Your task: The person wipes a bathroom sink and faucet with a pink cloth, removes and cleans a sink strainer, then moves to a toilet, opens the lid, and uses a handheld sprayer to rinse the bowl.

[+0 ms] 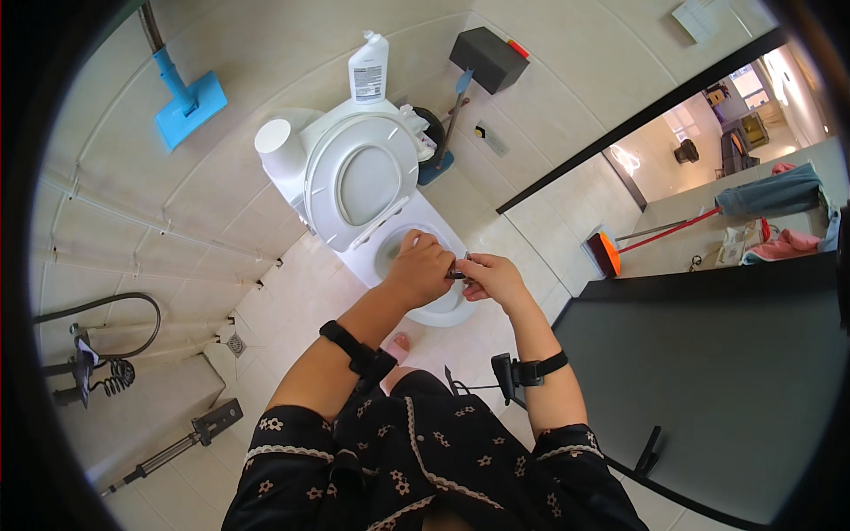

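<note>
Over the front of the white toilet bowl [447,310], my two hands meet. My left hand [421,268] is closed, back upward, its fingers curled out of sight. Touching it from the right, my right hand [492,280] pinches with thumb and fingers. Between them shows a small dark and shiny item [458,273], too small to name. Behind the hands the toilet's raised lid [366,173] leans toward the tank. On the tank stand a white angled-neck bottle [367,71] and a white cylinder [280,149].
A dark bin [431,142] stands beside the toilet, below a dark wall box [489,60]. A blue flat mop head [192,108] leans at the left wall. An orange broom [606,255] and a grey door [708,372] are right. A tripod [208,427] lies lower left.
</note>
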Tool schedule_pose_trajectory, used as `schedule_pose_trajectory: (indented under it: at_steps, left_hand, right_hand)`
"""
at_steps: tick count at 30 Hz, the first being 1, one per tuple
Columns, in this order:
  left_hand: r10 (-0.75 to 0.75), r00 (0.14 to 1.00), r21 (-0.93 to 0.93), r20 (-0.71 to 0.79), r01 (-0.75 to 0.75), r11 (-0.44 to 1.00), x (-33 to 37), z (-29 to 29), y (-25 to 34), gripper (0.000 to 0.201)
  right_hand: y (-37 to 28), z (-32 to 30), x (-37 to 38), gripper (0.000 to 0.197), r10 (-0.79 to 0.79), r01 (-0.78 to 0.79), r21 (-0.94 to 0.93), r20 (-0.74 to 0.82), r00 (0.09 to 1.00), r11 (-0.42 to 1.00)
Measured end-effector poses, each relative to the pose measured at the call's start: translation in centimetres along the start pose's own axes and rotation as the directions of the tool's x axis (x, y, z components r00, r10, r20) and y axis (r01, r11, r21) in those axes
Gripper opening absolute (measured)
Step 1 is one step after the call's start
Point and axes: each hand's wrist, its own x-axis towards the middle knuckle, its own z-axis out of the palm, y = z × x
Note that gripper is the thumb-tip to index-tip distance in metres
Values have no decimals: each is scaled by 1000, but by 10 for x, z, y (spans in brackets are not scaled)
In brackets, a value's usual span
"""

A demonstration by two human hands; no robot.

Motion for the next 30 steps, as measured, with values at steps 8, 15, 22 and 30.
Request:
schedule_pose_trajectory:
  at_steps: [8,15,22,30]
  left_hand:
    - [-39,990,-39,135,44,998,-3,-6,-3,15]
    - [-69,992,-39,104,74,997,-11,-2,-2,18]
    - [-38,998,-98,54,43,994,-18,-4,-4,19]
    - [-174,958,-123,229,206,971,-35,-12,-17,21]
  right_hand:
    - [2,1,1,38,-27,28,-25,31,999,999]
    - [1,20,-1,41,-107,30,-416,-163,981,909]
    - [12,18,11,43,-242,171,-413,-124,962,894]
    - [-15,29,-9,40,-426,178,-706,-190,885,686]
